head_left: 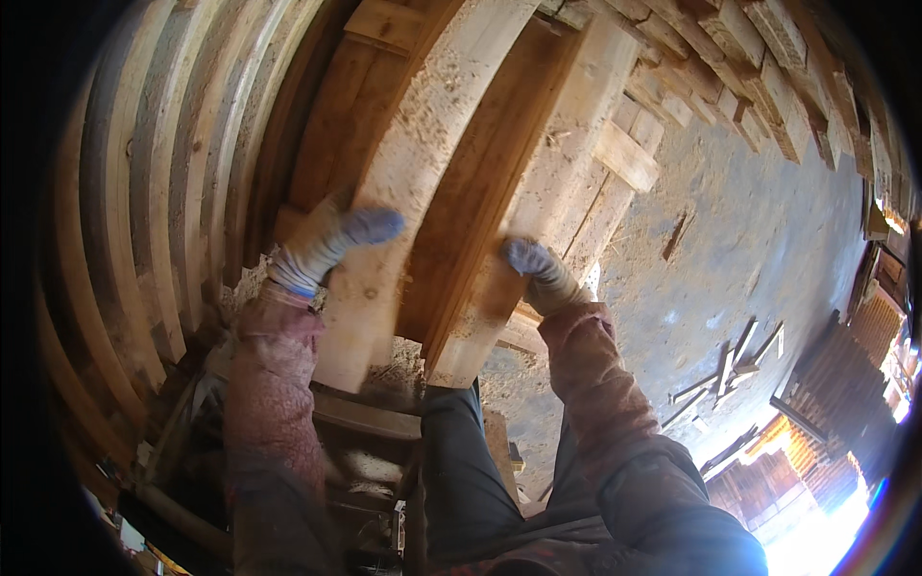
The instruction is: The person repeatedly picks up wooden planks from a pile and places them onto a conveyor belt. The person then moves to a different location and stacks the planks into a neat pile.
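Both my hands wear pale work gloves with blue-coated fingertips. On the left, my left hand [331,242] is closed round the outer edge of a long wooden plank [427,144], the blue tip lying over its dusty top face. My right hand [544,273] grips the outer edge of a second wooden plank [557,182], to the right. Fingers under the planks are hidden, and both hands are slightly blurred. The two planks run lengthwise away from me, with a darker gap between them. Their near ends lie by my legs [461,461].
More boards lie under the planks, with a short crosspiece [626,156] sticking out right. Rows of stacked timber [182,144] stand at left, and another stack [759,67] at far right. Thin offcuts [735,360] lie on the dusty concrete floor [759,230]. Bright light enters lower right.
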Motion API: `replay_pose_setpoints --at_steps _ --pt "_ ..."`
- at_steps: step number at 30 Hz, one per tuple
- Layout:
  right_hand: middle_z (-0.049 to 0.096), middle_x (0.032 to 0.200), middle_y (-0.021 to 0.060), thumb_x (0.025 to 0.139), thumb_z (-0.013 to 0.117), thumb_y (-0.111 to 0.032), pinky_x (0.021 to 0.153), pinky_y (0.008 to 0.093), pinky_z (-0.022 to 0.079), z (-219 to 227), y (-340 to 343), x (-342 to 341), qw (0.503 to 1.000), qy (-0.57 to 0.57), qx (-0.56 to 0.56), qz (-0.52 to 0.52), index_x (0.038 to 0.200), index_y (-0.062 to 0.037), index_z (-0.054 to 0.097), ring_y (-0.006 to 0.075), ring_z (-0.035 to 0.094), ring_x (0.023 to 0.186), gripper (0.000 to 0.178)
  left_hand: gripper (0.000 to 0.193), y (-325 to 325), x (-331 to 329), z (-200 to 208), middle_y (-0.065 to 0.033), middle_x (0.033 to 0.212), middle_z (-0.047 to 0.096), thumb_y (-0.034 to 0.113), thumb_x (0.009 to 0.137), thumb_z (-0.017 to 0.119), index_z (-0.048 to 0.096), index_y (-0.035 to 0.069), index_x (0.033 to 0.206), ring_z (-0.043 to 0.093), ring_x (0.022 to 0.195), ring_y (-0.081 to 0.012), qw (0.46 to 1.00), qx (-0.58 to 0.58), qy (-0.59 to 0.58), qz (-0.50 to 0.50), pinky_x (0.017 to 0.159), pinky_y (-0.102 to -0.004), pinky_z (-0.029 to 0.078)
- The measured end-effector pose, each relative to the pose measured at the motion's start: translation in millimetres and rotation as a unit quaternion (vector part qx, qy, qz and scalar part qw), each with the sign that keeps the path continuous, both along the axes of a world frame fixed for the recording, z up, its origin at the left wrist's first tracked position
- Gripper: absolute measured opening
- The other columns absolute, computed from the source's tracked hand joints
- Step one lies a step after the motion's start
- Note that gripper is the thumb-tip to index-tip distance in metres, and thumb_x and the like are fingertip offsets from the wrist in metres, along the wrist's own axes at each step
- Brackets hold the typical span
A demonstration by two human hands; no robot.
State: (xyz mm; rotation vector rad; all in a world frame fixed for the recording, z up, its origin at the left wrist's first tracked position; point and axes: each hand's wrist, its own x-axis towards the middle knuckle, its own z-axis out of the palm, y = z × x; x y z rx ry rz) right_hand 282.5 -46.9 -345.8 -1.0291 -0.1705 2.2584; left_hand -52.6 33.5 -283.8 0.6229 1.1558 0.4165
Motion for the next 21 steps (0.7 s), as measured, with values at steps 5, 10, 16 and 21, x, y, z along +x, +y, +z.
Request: replay_pose_setpoints --at_steps 5,10,16,21 --pt "0.074 0.117 0.0112 0.091 0.078 -0.022 0.097 0.0353 0.056 -20 7 -4 0.999 0.017 0.026 -0.033 0.123 -0.0007 0.070 0.0219 0.069 0.112 0.039 0.112 -18 10 -40 -0.0313 0.149 0.049 0.051 0.087 0.078 0.009 0.007 0.165 0.053 0.137 -0.0348 0.979 -0.079 -0.179 0.057 0.114 -0.0477 0.048" --pt "0.074 0.118 0.0118 0.091 0.077 -0.025 0.097 0.0355 0.056 -13 14 -9 0.996 0.046 0.023 -0.072 0.127 -0.0015 0.069 0.0219 0.070 0.107 0.043 0.136 -1 62 -5 -0.0182 0.154 0.046 0.034 0.070 0.097 0.005 0.012 0.167 0.051 0.136 -0.0274 0.989 0.056 -0.135 0.035 0.105 -0.0411 0.052" --pt "0.054 0.147 0.0201 0.069 0.086 -0.023 0.105 0.0403 0.051 101 54 -6 0.982 -0.128 0.088 0.106 0.167 -0.0086 0.013 0.0304 0.059 0.125 0.123 0.127 -106 110 22 -0.0150 0.159 0.035 0.024 0.075 0.093 0.007 0.017 0.167 0.043 0.140 -0.0281 0.946 0.058 -0.148 0.282 0.112 -0.0391 0.048" --pt "0.039 0.150 0.0330 0.056 0.097 -0.044 0.113 0.0487 0.044 140 121 -19 0.702 -0.521 0.254 0.414 0.167 -0.0127 0.009 0.0491 0.041 0.140 0.146 0.107 -159 201 -1 -0.0242 0.154 0.035 0.034 0.085 0.085 0.014 0.027 0.166 0.041 0.140 -0.0350 0.807 0.037 -0.033 0.588 0.119 -0.0465 0.038"
